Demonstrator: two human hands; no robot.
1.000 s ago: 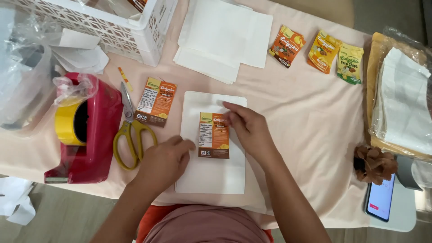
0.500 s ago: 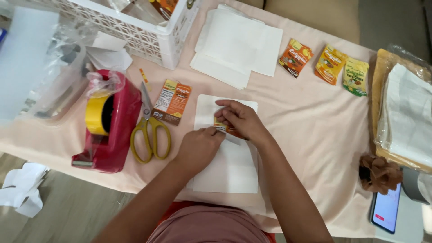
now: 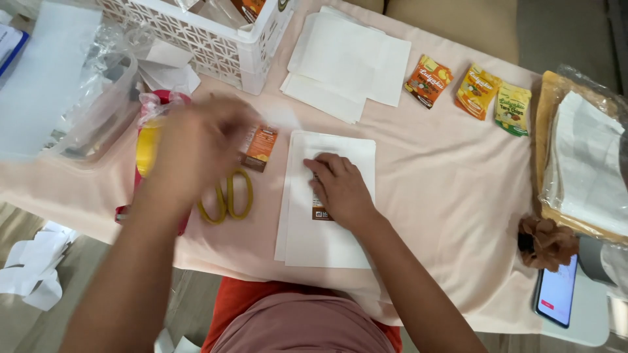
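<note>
One hand moved | left hand [image 3: 196, 147] now over tape dispenser [image 3: 147, 140], grip unclear | right hand [image 3: 340, 189] flat, pressing sachet [image 3: 318, 208]

right hand [image 3: 340, 189] pressing packet [image 3: 318, 208], white sheet [image 3: 327, 235]

Your left hand [image 3: 196, 147] came off the small packet [image 3: 318, 210] and swung out left over the red tape dispenser [image 3: 147, 140] and scissors [image 3: 229, 196], all blurry, so your right hand [image 3: 340, 189] alone pinned it on the white paper [image 3: 327, 242]
</note>
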